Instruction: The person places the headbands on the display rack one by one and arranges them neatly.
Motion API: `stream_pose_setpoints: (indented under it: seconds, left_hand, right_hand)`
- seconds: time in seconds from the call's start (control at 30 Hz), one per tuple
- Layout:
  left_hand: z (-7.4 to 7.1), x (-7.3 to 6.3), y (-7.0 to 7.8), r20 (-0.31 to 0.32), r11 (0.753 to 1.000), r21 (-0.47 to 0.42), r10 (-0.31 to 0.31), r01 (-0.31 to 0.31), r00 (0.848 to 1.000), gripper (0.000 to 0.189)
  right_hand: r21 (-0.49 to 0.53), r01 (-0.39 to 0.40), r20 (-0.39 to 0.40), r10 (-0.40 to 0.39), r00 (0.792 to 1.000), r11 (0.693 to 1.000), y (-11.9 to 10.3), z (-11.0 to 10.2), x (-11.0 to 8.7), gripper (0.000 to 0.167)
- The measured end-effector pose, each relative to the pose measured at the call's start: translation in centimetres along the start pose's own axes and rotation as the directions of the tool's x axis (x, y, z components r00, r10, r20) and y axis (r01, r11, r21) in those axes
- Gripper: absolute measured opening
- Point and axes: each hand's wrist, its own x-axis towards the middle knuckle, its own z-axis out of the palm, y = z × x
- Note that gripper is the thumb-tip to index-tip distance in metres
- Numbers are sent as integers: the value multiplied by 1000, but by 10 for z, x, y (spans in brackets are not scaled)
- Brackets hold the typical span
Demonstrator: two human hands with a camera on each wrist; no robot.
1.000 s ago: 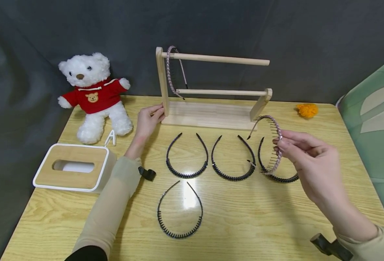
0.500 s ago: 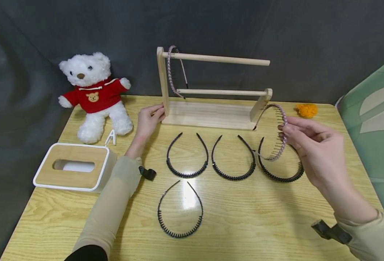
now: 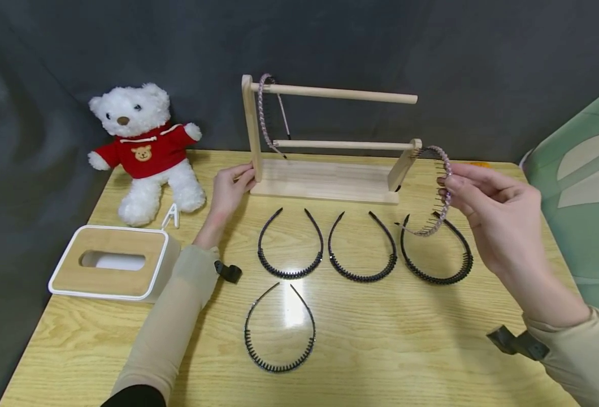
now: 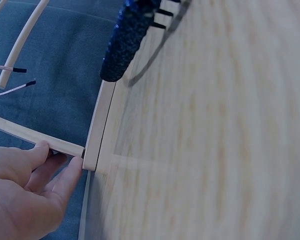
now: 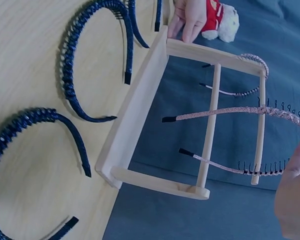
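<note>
A wooden headband rack [image 3: 325, 180] with two horizontal rods stands at the back of the table. My left hand [image 3: 228, 195] pinches its left upright near the base, thumb and fingers on either side. My right hand [image 3: 503, 220] pinches a pink beaded headband [image 3: 446, 210] at mid-curve, held in the air by the rack's right end. In the right wrist view, this headband's tips [image 5: 187, 116] point toward the rack. Another pink headband [image 3: 261, 113] hangs over the upper rod at its left end. Dark toothed headbands [image 3: 363, 278] lie in front, three in a row and one nearer [image 3: 279, 369].
A white teddy bear [image 3: 144, 152] in a red sweater sits at the back left. Before it stand a tissue box [image 3: 116, 260] with a wooden lid and a white letter A [image 3: 173, 213]. An orange object [image 3: 480, 164] is mostly hidden behind my right hand.
My right hand has moved away and slightly right with the pink headband, up beside the rack's right end. It now covers most of the orange object. My left hand stays on the rack.
</note>
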Motion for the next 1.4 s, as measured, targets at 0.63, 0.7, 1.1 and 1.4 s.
stream_pose_setpoints:
  seconds: [0.63,0.7,1.1,1.4]
  left_hand:
    - [-1,0,-3,9,1000,-24,-3,3,1000,31]
    - [-1,0,-3,10,1000,-26,0,0,1000,31]
    - [-1,0,-2,5,1000,-19,12,-12,1000,31]
    - [-1,1,-3,3,1000,-9,8,-8,1000,30]
  right_hand:
    - [61,32,-10,-31,999,998,-9,12,27,20]
    - [73,36,-11,-35,999,997,-10,13,29,20]
    - [55,40,-53,-37,998,998,-17,19,46,23]
    - [30,48,-72,-46,996,998,-17,24,60,24]
